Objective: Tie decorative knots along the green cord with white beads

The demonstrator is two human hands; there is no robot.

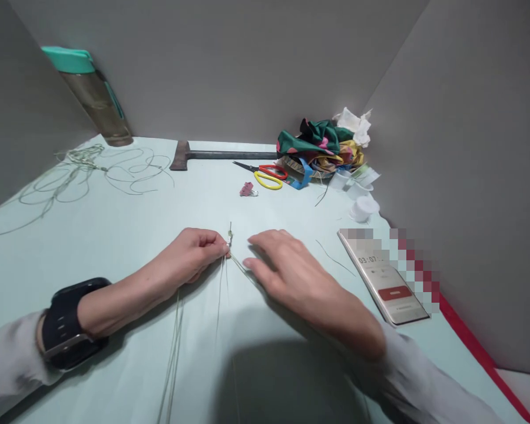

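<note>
My left hand [196, 253] pinches the lower end of a small knotted piece of thin green cord [230, 237], just above the pale tabletop. Loose cord strands [219, 294] hang down from the pinch toward me, and others run off under my right hand. More strands [173, 353] trail below my left wrist toward the near edge. To the right of the knot, my right hand [287, 265] hovers with thumb and forefinger apart, and no object shows between them. Its other fingers are partly hidden.
Tangled green cord [83, 156] lies at far left by a leaning bottle [92, 97]. Along the back are a hammer-like tool [182, 156], scissors [269, 176], a pink clip [247, 189] and a cloth pile [322, 141]. White cups [363, 208] and a phone [384, 277] stand right.
</note>
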